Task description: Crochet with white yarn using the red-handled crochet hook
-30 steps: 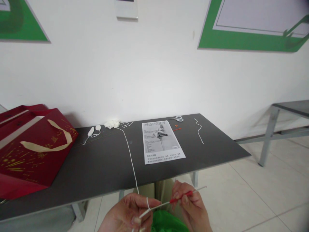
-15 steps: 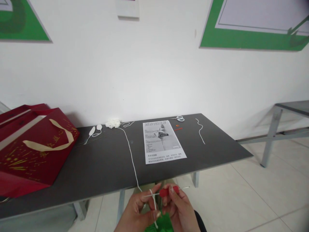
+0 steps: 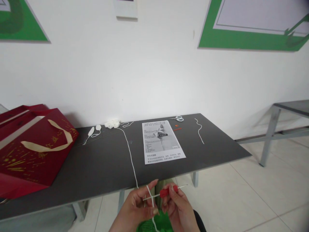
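Observation:
A crochet hook (image 3: 166, 192) with a red grip and a thin metal shaft is pinched in my right hand (image 3: 180, 209), low in the view, in front of the table edge. My left hand (image 3: 135, 209) is closed on a strand of white yarn (image 3: 130, 154), which wraps over the hook's tip. The strand runs up across the dark table (image 3: 103, 167) to a small yarn ball (image 3: 112, 122) by the wall. Something bright green (image 3: 156, 225) lies below both hands.
A printed instruction sheet (image 3: 161, 141) lies mid-table. Behind it are small scissors (image 3: 178, 119), a red-orange bit (image 3: 177, 129) and a loose yarn piece (image 3: 199, 130). Two small white crocheted pieces (image 3: 93, 130) sit left of the ball. A red gift bag (image 3: 31, 145) is at the left, a second table (image 3: 289, 109) at the right.
My hands came together and rose slightly. The hook, first angled out to the right, now sits nearly level, with the yarn looped over its tip.

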The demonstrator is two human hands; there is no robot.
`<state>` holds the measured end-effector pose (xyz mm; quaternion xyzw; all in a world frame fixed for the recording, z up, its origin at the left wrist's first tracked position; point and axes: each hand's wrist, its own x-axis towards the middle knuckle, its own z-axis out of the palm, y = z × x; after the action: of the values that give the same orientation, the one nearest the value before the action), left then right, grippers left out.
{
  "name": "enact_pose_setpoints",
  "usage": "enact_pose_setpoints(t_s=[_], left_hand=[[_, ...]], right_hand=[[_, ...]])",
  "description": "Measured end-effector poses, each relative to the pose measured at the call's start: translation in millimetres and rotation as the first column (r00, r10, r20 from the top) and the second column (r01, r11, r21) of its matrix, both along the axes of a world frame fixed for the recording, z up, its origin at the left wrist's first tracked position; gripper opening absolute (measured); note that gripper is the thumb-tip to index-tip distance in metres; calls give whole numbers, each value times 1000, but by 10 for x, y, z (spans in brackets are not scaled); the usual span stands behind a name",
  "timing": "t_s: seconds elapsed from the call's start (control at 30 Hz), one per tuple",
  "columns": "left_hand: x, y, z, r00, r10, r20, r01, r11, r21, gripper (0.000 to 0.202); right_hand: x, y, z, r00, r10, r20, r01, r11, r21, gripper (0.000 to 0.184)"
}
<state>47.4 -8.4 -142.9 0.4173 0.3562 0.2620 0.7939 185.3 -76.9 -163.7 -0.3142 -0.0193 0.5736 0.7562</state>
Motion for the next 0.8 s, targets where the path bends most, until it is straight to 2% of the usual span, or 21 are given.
enact_pose_setpoints(t_s=[0.03, 0.13, 0.17, 0.27, 0.4, 0.5, 0.57, 0.6, 0.7, 0.8], left_hand=[[10, -5, 4, 1000, -5, 3, 5, 1000, 22, 57], [42, -18, 4, 1000, -22, 11, 20, 995, 94, 21], [48, -20, 2, 999, -30, 14, 28, 993, 111, 18], [46, -17, -8, 999, -45, 13, 43, 990, 134, 24], [14, -2, -34, 999, -41, -9, 42, 991, 126, 20], [-4, 6, -53, 999, -29, -32, 33, 993, 113, 47], [-10, 11, -50, 999, -27, -45, 32, 992, 119, 54], [-14, 14, -41, 998, -27, -52, 34, 991, 128, 49], [-24, 22, 14, 996, -20, -84, 34, 985, 172, 19], [-21, 17, 87, 991, 8, -135, 24, 972, 235, 15]], right_hand=[[-4, 7, 5, 1000, 4, -11, -4, 1000, -1, 25], [-10, 16, 56, 999, 36, -19, -36, 999, 13, 27], [-11, 16, 75, 999, 43, -15, -43, 999, 17, 27], [-8, 6, 103, 999, 27, 23, -28, 1000, 15, 26], [-3, -7, 97, 996, 20, 91, -19, 1000, -10, 27], [3, -8, 111, 989, 25, 143, -21, 999, -30, 28], [6, -7, 123, 984, 23, 177, -17, 999, -33, 29], [8, -6, 126, 981, 21, 191, -14, 999, -35, 29], [16, -10, 125, 975, 3, 220, 7, 999, -44, 29], [28, -33, 137, 961, -13, 277, 29, 998, -56, 29]])
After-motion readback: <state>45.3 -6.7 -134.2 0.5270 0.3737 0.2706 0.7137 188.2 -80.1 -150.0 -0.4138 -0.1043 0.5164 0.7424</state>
